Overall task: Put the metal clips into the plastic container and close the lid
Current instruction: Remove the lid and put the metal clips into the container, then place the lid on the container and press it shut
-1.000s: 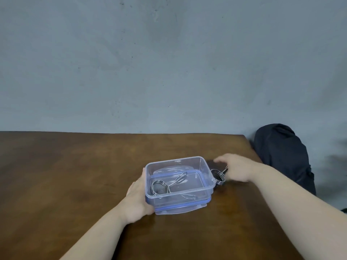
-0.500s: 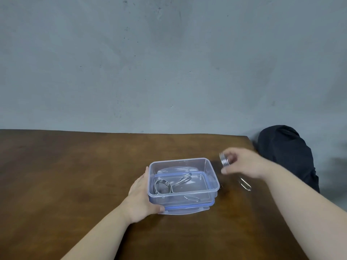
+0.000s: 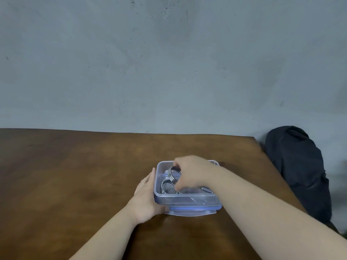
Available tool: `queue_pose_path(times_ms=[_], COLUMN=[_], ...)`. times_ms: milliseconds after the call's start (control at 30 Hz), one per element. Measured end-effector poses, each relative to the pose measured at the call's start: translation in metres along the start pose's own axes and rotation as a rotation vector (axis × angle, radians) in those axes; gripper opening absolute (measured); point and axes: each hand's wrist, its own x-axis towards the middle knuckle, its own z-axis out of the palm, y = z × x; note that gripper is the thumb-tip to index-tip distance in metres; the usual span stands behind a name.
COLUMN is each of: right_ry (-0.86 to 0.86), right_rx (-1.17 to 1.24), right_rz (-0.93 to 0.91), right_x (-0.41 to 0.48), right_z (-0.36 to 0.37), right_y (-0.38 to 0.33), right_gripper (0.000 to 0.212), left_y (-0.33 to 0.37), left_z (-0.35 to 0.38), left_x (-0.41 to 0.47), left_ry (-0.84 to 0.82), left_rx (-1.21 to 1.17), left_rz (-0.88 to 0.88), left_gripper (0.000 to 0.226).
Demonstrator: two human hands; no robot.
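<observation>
Counting what shows: one clear plastic container [image 3: 185, 198], two metal clips, one blue-edged lid [image 3: 189, 212] and two bare hands, all on one brown wooden table [image 3: 75, 175]. One clip [image 3: 174, 175] is a coil of steel rings pinched in the right hand [image 3: 193, 174], with the fingertips [image 3: 175, 164] curled over its top and the thumb below it; the coil sits between them, tilted, over the open mouth of the container, at about rim height. The second clip [image 3: 166, 186] lies on the container floor, just below and to the left of the held one, and thin wire ends show through the clear wall near the right side. The left hand [image 3: 146, 199] lies flat against the container's left wall, fingers straight along it, thumb touching the near corner; it presses rather than grips. The container stands on the lid, whose edge juts out along the near side. A dark bag [image 3: 298, 171] sits beyond the table's right edge, against the grey wall [image 3: 169, 62].
</observation>
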Motion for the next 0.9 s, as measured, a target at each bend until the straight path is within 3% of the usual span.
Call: queue_pose_path(times_ms=[133,333,433,500,633,700,800,900], right_ry=[-0.059,-0.045,0.021,0.085,0.12,0.077,0.089,0.125], right_rx=[-0.092,0.007,0.108,0.077,-0.132,-0.284,-0.304,-0.283], right_rz=[0.039,0.029,0.065,0.04,-0.038,-0.043,-0.037,-0.038], right_x=[0.01,0.006,-0.008,-0.021,-0.048,-0.055,-0.059,-0.066], right_z=[0.024,0.029,0.033,0.04,0.048,0.051,0.052,0.042], right_y=[0.013,0.027,0.031,0.03,0.022,0.021,0.026,0.03], right_gripper=[0.047,0.063,0.047,0.031,0.049,0.04,0.036,0.035], left_y=[-0.003,0.0,-0.004,-0.01,-0.014,-0.014,-0.013,-0.006], left_z=[-0.001,0.0,0.001,0.003,0.005,0.006,0.008,0.01], left_x=[0.003,0.001,0.004,0.006,0.006,0.004,0.0,-0.005], left_ry=[0.018,0.023,0.003,0.011,0.015,0.02,0.009,-0.062], left_rx=[0.019,0.045,0.039,0.015,-0.006,0.026,0.053,0.13], left_rz=[0.017,0.052,0.025,0.005,-0.065,-0.041,0.065,0.056], left_gripper=[0.128,0.114,0.115,0.118,0.136,0.13,0.116,0.141])
